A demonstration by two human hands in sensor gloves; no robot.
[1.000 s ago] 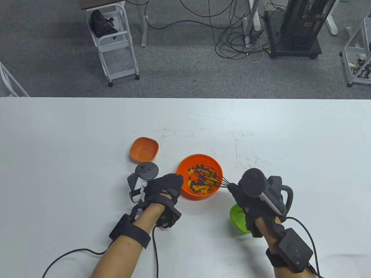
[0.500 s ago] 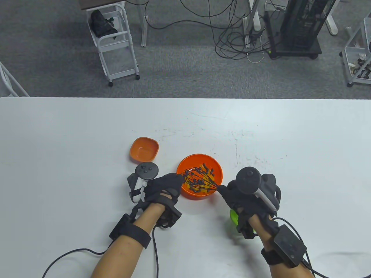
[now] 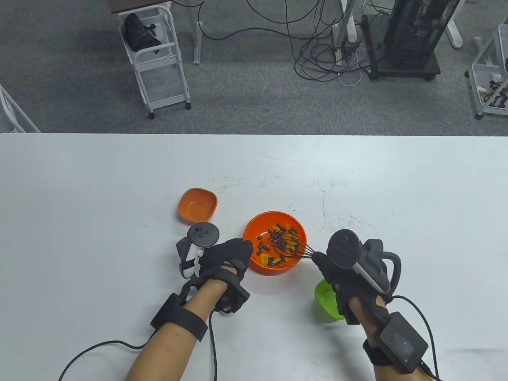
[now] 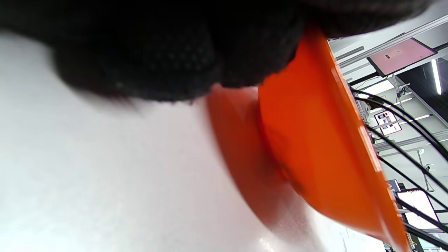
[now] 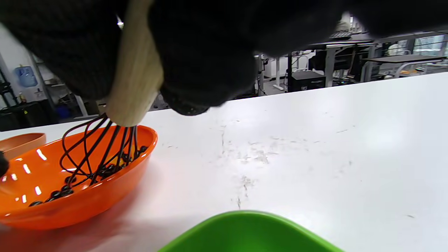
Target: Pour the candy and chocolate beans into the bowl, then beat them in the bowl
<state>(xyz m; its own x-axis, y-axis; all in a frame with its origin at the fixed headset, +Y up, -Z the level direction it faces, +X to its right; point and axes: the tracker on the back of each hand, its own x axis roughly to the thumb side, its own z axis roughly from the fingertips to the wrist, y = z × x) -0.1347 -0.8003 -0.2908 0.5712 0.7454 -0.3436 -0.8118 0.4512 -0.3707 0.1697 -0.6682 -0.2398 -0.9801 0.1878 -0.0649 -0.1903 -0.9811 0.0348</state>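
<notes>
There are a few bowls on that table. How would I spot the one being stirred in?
Start at the white table and look near its front edge, between the two gloved hands. There sits the round orange bowl, holding dark beans and the whisk. The small orange dish behind it is squarish and empty; the other dish is green.

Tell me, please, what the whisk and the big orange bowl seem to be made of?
Whisk: thin black loops, probably coated wire or silicone; its pale matte handle looks like wood. Big orange bowl: smooth, glossy and evenly coloured with bright glints, most likely hard plastic.
</notes>
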